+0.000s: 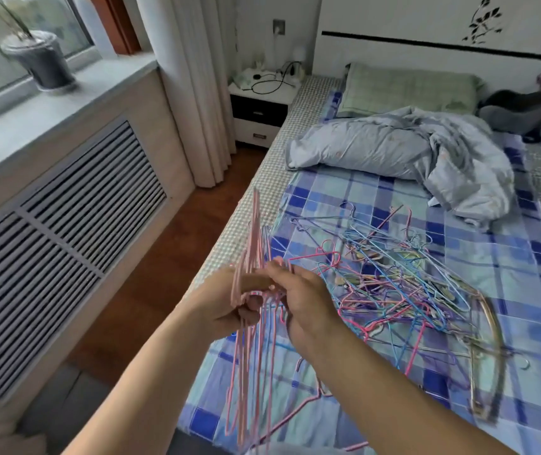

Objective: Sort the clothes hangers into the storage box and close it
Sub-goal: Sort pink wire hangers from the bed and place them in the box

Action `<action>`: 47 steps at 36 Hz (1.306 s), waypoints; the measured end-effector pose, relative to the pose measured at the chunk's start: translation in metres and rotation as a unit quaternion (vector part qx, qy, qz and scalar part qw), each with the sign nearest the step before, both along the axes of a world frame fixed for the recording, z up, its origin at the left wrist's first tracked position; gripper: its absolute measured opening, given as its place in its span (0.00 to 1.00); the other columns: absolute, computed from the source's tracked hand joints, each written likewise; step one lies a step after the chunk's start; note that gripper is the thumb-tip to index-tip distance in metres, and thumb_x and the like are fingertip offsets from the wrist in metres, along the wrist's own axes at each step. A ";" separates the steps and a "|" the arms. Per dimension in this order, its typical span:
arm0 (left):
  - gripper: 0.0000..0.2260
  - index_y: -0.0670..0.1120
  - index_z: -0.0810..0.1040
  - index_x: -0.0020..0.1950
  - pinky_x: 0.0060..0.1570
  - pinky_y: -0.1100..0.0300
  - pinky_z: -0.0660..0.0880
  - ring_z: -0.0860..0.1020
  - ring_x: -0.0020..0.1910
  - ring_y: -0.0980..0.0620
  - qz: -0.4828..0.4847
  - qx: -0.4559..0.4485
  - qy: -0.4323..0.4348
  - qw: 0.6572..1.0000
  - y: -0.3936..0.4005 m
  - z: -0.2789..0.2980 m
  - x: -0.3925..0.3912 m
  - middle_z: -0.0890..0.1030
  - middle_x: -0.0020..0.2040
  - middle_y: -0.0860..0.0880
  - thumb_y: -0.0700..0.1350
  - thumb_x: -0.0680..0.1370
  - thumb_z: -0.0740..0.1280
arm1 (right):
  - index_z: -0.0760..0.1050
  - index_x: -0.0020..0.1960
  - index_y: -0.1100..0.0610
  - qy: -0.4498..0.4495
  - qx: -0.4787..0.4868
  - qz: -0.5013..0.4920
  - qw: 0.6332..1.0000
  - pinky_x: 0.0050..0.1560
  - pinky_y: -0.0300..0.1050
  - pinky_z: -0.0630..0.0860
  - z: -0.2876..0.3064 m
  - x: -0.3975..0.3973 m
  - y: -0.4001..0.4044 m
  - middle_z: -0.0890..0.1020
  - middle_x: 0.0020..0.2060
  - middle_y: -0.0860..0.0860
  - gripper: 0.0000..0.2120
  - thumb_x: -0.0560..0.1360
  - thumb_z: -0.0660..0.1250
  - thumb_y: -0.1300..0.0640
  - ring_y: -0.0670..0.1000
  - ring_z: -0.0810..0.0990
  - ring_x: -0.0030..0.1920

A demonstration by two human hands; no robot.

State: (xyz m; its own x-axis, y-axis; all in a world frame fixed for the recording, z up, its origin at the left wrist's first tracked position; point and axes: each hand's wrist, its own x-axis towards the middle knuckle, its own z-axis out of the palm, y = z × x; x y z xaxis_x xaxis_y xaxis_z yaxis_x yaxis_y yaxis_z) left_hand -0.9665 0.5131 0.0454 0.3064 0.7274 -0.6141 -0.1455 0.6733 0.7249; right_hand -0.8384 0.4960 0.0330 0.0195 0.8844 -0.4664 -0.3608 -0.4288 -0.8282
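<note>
A bundle of pink wire hangers (pixel 250 362) stands almost upright above the bed's left edge. My left hand (pixel 226 307) grips it near the hooks. My right hand (pixel 302 300) pinches the same bundle from the right side. A tangled pile of wire hangers (pixel 403 284) in blue, pink and purple lies on the blue checked sheet (pixel 509 257) to the right of my hands. A gold-coloured hanger (pixel 489 343) rests at the pile's right side. No storage box is in view.
A crumpled grey duvet (pixel 410 149) and a green pillow (pixel 407 87) lie at the head of the bed. A nightstand (pixel 259 106) with cables stands beyond. Wooden floor (pixel 151 284) runs between the bed and a radiator cover (pixel 59 244) under the window sill.
</note>
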 end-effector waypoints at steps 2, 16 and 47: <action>0.08 0.37 0.83 0.54 0.21 0.67 0.56 0.63 0.26 0.57 0.017 -0.018 0.011 1.000 -0.003 -0.008 -0.009 0.77 0.35 0.49 0.39 0.78 0.70 | 0.82 0.39 0.57 -0.032 -0.017 -0.019 0.999 0.46 0.45 0.73 -0.001 0.006 0.004 0.83 0.32 0.49 0.09 0.77 0.71 0.57 0.48 0.80 0.36; 0.13 0.32 0.78 0.54 0.44 0.52 0.84 0.85 0.43 0.43 0.135 -0.106 -0.040 0.984 0.004 -0.073 -0.010 0.85 0.46 0.36 0.40 0.85 0.57 | 0.78 0.37 0.59 -0.212 0.013 0.116 0.970 0.49 0.47 0.73 -0.002 0.021 0.020 0.81 0.36 0.55 0.18 0.83 0.63 0.53 0.52 0.78 0.40; 0.11 0.40 0.80 0.41 0.45 0.48 0.79 0.78 0.34 0.43 0.366 -0.257 -0.222 0.866 -0.174 -0.191 -0.075 0.76 0.33 0.44 0.44 0.77 0.63 | 0.71 0.67 0.60 -0.572 -0.250 0.452 0.637 0.63 0.53 0.72 -0.339 0.081 -0.030 0.76 0.65 0.61 0.24 0.76 0.67 0.48 0.64 0.74 0.65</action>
State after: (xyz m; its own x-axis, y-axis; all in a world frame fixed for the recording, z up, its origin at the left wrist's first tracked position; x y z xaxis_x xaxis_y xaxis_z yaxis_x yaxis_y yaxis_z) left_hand -1.0414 0.3392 -0.1453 0.1685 0.4917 -0.8543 -0.8574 0.5007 0.1190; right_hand -0.7571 0.4664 -0.3060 0.1881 0.5218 -0.8320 0.9377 -0.3474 -0.0059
